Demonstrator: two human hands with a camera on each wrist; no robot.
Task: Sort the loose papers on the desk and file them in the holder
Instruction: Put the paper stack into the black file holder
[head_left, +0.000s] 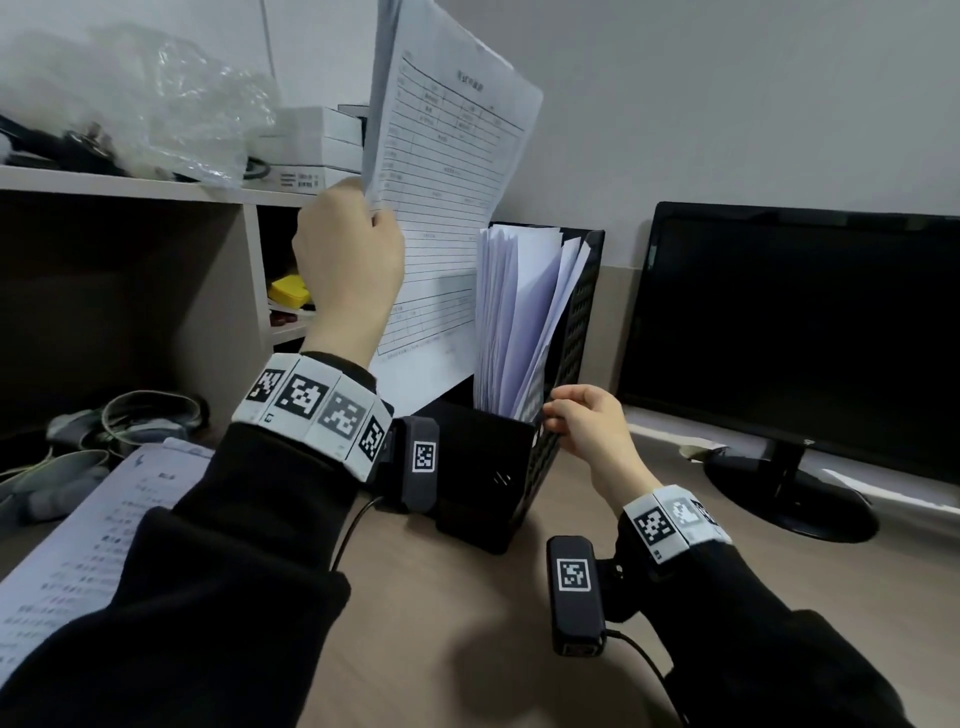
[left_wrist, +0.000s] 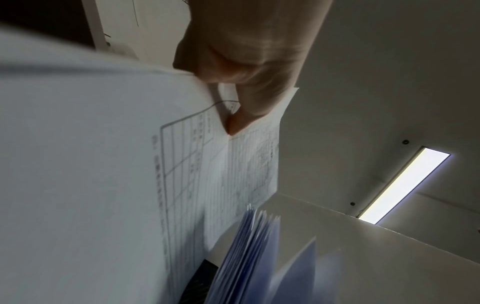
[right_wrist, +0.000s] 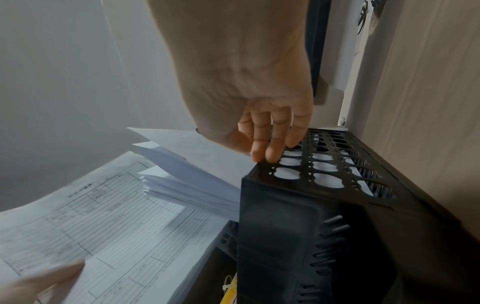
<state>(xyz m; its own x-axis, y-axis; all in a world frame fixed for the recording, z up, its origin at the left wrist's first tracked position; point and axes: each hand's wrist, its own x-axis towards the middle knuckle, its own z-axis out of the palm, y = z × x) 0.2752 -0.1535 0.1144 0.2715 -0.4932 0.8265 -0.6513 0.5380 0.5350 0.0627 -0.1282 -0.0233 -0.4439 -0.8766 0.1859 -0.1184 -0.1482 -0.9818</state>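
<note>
My left hand (head_left: 348, 260) pinches a few printed form sheets (head_left: 447, 156) by their left edge and holds them upright, up and to the left of the black file holder (head_left: 483, 467). The sheets' lower edge hangs just behind the holder's low front. Inside the holder stands a fanned stack of filed papers (head_left: 514, 322). My right hand (head_left: 582, 421) grips the front corner of the holder's perforated right wall (right_wrist: 324, 176), fingers (right_wrist: 262, 148) curled over its edge. More loose papers (head_left: 93, 545) lie on the desk at the left, partly under my left sleeve. The left wrist view shows the thumb (left_wrist: 246, 72) on the forms (left_wrist: 103, 164).
A dark monitor (head_left: 789, 332) on a round stand fills the right side. A shelf unit (head_left: 156, 182) at the back left carries a plastic bag (head_left: 197, 104) and white boxes (head_left: 311, 140). A yellow item (head_left: 291, 291) sits in a cubby. Cables and cloth (head_left: 130, 421) lie at the left.
</note>
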